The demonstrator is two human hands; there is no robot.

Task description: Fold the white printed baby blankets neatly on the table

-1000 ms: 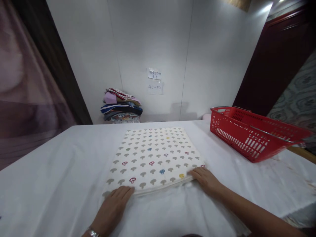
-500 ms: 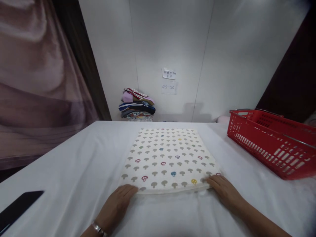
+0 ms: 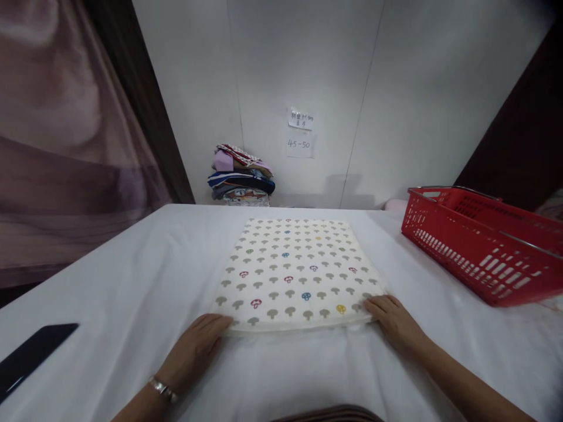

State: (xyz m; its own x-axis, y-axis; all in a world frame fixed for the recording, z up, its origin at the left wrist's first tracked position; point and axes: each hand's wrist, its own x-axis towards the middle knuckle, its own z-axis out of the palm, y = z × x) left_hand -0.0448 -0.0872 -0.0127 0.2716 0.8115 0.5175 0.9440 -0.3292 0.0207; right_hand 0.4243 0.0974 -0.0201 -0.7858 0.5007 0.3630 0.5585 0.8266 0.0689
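A cream cloth (image 3: 294, 275) with grey and coloured mushroom prints lies flat and folded in a rough rectangle on the white-covered table. At its near left corner, my left hand (image 3: 200, 340) curls its fingers over the edge; a silver bracelet circles that wrist. My right hand (image 3: 393, 322) grips the near right corner in the same way. Both thumbs are mostly hidden. The near edge between the hands runs nearly straight, and the far part of the cloth rests on the table.
A red plastic basket (image 3: 475, 240) with metal handles stands at the right. Beyond the far table edge is a stack of folded fabrics (image 3: 241, 176). A black flat object (image 3: 35, 357) lies at the near left. Paper notes (image 3: 301, 145) hang on the wall.
The view has tilted down slightly, so the scene sits higher. My left hand has shifted a little left along the corner. A dark brown shape now shows at the bottom edge.
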